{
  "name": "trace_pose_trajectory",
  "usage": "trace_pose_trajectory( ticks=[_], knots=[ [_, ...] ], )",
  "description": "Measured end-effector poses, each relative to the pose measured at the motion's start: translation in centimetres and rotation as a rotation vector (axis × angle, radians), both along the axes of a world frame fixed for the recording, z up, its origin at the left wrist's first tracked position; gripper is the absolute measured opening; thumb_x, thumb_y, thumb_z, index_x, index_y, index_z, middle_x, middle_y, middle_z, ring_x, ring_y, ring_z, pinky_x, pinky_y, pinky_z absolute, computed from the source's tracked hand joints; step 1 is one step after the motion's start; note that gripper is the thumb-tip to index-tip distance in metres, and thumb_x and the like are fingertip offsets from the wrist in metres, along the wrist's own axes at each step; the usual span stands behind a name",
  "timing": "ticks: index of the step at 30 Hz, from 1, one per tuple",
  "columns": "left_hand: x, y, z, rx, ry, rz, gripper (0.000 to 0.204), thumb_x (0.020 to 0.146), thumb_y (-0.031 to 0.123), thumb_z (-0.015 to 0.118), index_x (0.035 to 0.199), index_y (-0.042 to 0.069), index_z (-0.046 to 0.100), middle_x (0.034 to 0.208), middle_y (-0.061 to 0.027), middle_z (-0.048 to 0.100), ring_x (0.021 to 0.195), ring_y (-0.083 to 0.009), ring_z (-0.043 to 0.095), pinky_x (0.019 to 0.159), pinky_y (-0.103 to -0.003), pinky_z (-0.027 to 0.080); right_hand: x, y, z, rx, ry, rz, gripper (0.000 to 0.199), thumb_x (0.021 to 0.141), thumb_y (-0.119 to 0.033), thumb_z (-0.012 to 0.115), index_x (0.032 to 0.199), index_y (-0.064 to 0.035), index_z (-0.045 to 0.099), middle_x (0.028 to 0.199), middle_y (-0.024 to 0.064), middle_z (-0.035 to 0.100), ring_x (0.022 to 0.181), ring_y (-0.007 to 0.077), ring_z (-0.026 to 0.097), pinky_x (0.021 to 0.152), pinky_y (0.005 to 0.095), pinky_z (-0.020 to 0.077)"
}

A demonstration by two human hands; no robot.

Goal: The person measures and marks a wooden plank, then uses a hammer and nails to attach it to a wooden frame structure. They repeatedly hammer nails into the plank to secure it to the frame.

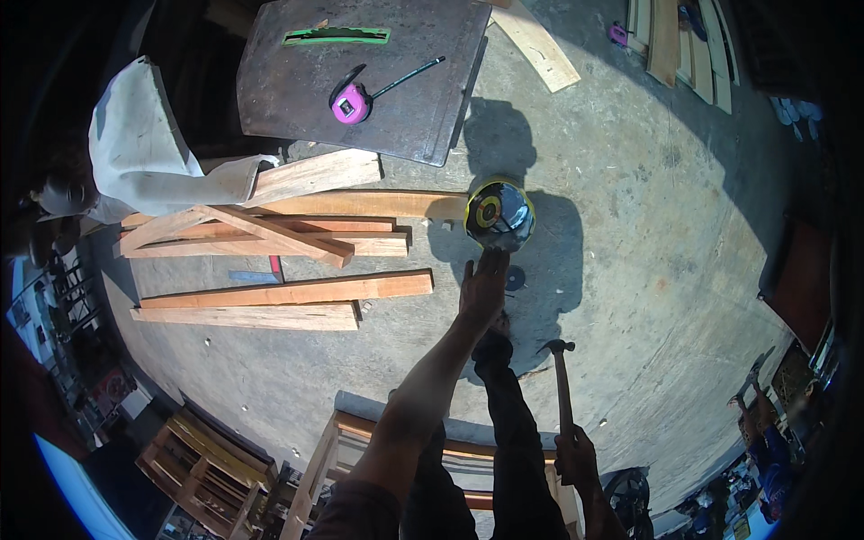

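- Left hand (483,286): arm stretched out and down toward the concrete floor (648,207); fingers extended and close together, tips at the near edge of a round tin (499,214) with a yellow rim and a yellow-and-black ring on its face. Whether the fingertips touch the tin or stop just short of it, I cannot tell; nothing is clamped.
- Round tin: on the floor just beyond the left fingertips, inside the person's shadow, touching or nearly touching the end of the stacked boards.
- Small dark disc (516,278): flat on the floor just right of the left hand, apart from the tin.
- Right hand (576,454): fingers wrapped tight around the lower end of a claw hammer (562,382); handle upright, head above the fist.
- Person's trouser leg (513,423) stands between the two hands.
- Wooden boards (288,292): loose stack well to the left of the left fingers, several crossing at angles; a pale cloth (144,144) is draped over their far-left end.
- Dark metal table top (396,90): beyond the fingers, past the tin. On it lie a pink tape measure (351,103) and a pencil (409,76), just beside each other.
- Wooden frame (346,450): near the person's legs, below the left forearm.
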State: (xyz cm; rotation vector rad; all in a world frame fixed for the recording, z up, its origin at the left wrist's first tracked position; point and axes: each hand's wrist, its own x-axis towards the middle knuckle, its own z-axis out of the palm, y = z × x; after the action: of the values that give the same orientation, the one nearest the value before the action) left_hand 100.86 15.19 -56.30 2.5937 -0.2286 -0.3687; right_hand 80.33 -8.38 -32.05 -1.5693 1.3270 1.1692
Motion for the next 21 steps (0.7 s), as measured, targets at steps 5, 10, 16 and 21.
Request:
trace_pose_trajectory(
  ticks=[5,10,16,21],
  knots=[
    [-9.7,3.3,6.9,-0.231,0.362,0.344,0.048,0.094,0.013,0.062,0.140,0.004,0.056,0.129,-0.0260,0.066,0.123,-0.0420,0.062,0.102,-0.052,0.051,1.7,-0.1,1.5,0.018,0.066,0.266,0.032,0.096,-0.022,0.070,0.121,-0.0053,0.062,0.067,0.0019,0.058,0.050,0.0139,0.059,0.046,0.0349,0.0505],
    [-28.9,12.4,18.0,-0.286,0.777,0.743,0.033,0.099,0.031,0.062,0.121,0.008,0.070,0.113,-0.0247,0.073,0.106,-0.0439,0.070,0.092,-0.052,0.055,2.2,0.4,3.4,0.095,0.041,0.318,0.022,0.098,-0.018,0.068,0.115,-0.0065,0.061,0.062,-0.0012,0.051,0.046,0.0119,0.054,0.040,0.0328,0.0463],
    [-53.5,23.5,37.4,-0.044,0.611,1.305,0.030,0.103,0.028,0.061,0.122,0.009,0.072,0.113,-0.0173,0.076,0.106,-0.0351,0.074,0.089,-0.044,0.059,4.3,6.6,6.1,0.123,-0.115,0.733,0.017,0.098,-0.017,0.064,0.110,-0.0086,0.056,0.061,0.0003,0.048,0.043,0.0140,0.052,0.037,0.0353,0.0436],
    [-68.7,30.5,51.3,0.290,-0.118,1.866,0.028,0.108,0.023,0.055,0.121,0.002,0.068,0.108,-0.0169,0.070,0.085,-0.0284,0.069,0.074,-0.038,0.056,1.5,17.1,9.3,0.063,-0.309,1.095,0.029,0.096,-0.017,0.064,0.122,-0.0079,0.055,0.068,0.0053,0.054,0.046,0.0183,0.057,0.041,0.0380,0.0479]
  ],
)
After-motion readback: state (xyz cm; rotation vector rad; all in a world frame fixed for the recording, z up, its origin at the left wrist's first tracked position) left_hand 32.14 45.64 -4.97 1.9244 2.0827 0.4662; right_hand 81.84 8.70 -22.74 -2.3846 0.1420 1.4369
